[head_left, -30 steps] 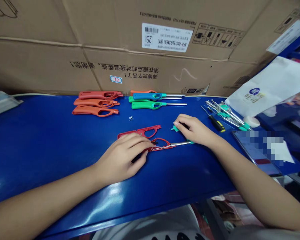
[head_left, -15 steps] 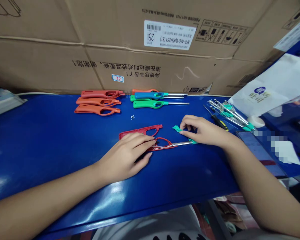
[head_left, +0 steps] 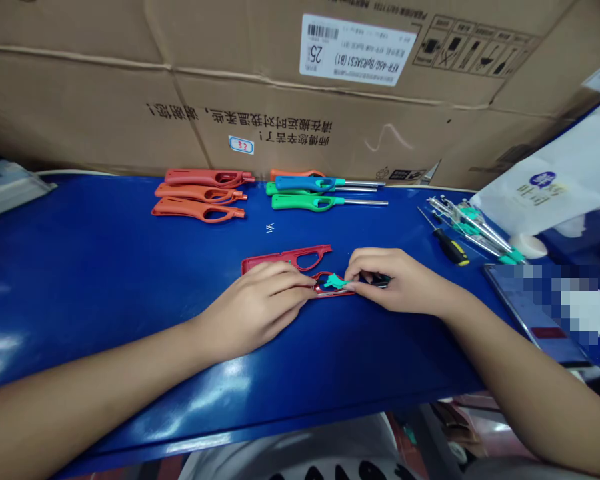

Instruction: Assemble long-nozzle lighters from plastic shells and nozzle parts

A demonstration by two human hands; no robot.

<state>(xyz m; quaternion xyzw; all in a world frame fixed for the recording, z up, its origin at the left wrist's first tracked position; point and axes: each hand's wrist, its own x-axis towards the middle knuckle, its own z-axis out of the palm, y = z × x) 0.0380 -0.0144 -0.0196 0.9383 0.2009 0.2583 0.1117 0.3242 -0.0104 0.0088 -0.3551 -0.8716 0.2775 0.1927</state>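
Note:
My right hand [head_left: 397, 277] pinches a small green plastic piece, seemingly a lighter trigger [head_left: 335, 281], right over the loop of a red lighter shell half [head_left: 334, 294]. My left hand [head_left: 263, 307] lies across the handle end of that shell half, fingers and thumb closed on it, covering most of it. A wire and a metal tube lie in the shell, though my right hand hides much of the tube. Just behind my left fingers rests another red shell half [head_left: 260, 259], inner side up.
Red and orange lighter bodies [head_left: 197, 210] line the back left, with lighters with metal tubes [head_left: 300, 201] beside them. Small white pins [head_left: 270, 228] lie mid-table. On the right are a screwdriver [head_left: 450, 247], tube assemblies [head_left: 480, 230], a tape roll [head_left: 529, 246] and a phone [head_left: 530, 313]. A cardboard box [head_left: 260, 100] stands behind.
My right hand has moved left and toward me, bringing the green trigger from beyond the shell to over its loop. My left hand stays on the shell, fingers drawn closer together.

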